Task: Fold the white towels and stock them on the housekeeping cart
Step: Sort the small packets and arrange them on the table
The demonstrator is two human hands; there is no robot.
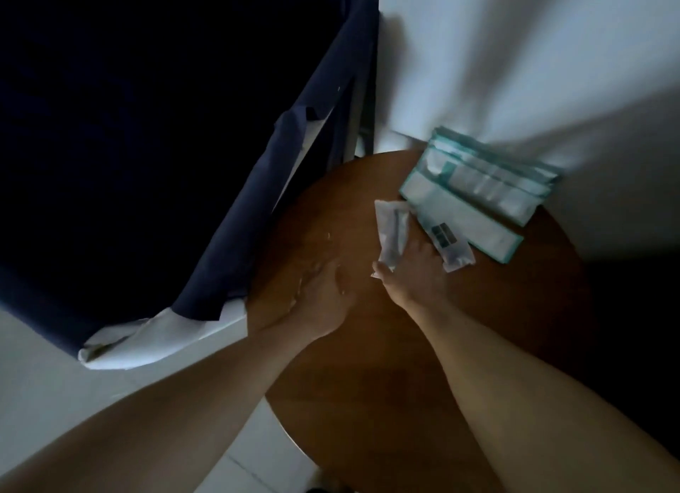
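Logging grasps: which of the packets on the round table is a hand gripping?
The small plain white packet, gripped by the right hand; the teal-edged packets lie apart by the wall.

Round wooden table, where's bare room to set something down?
Round brown wooden table: bare near you between the forearms, and beyond the left hand beside the dark blue cloth. Crowded far right: teal-and-white packets and the white plastic sachet the right hand grips.

Packets [478, 176]: white with teal edges, flat, stacked at the far right edge of the table [368, 363], against the wall. Long packet [489, 231]: same colours, flat, just in front of the stack. Labelled sachet [447, 244]: white with dark print, lying beside it; plain sachet [392, 231]: white, gripped at its near end by the right hand [415, 275].
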